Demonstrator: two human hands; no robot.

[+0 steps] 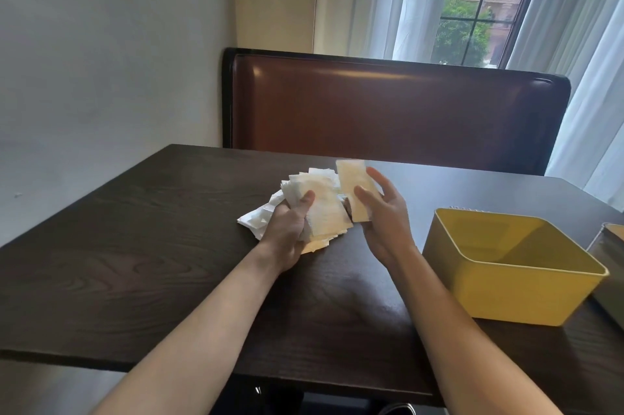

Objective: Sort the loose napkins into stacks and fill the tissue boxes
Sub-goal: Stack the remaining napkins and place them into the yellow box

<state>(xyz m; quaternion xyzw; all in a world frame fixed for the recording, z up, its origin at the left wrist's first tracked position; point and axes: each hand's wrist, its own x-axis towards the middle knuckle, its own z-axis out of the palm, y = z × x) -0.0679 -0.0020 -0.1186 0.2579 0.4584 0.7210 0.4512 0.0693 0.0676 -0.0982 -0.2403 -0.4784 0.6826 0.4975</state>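
The left hand [289, 222] grips a fanned napkin stack [322, 208] above the worktop [135, 245]; the right hand [381, 215] holds one folded napkin [353, 184]. The yellow tissue box [513, 296] looks empty, its floor partly hidden.

There is only one view, from a wide-angle camera on the person's head. It looks forward and down over the dark table [141, 245], whose near edge lies low in the picture. The two forearms come in from the bottom, quite near the lens (straight lines bend at the borders). Farther off it faces a brown seat back [398, 103] and a window [479, 2].
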